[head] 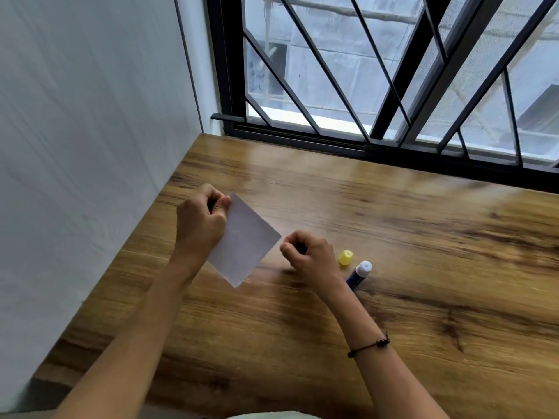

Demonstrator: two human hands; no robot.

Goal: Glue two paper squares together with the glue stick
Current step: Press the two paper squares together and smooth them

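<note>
Head view showed the left hand (201, 223) pinching a white paper square (245, 240) by its far corner, lifted above the tabletop (393, 237) near its left edge. The right hand (308, 255) was curled shut, seemingly empty. Just right of it lay the uncapped glue stick (359, 275), its long axis and tip pointing toward the far edge, beside a yellow cap (345, 257).

Indoor room, likely a home or small study corner. Wood-grain desk (393, 267) pushed into the corner between a plain white wall (90, 116) and a black-framed sliding window (378, 86) with diagonal security bars; a neighbouring building's grey wall shows outside.
</note>
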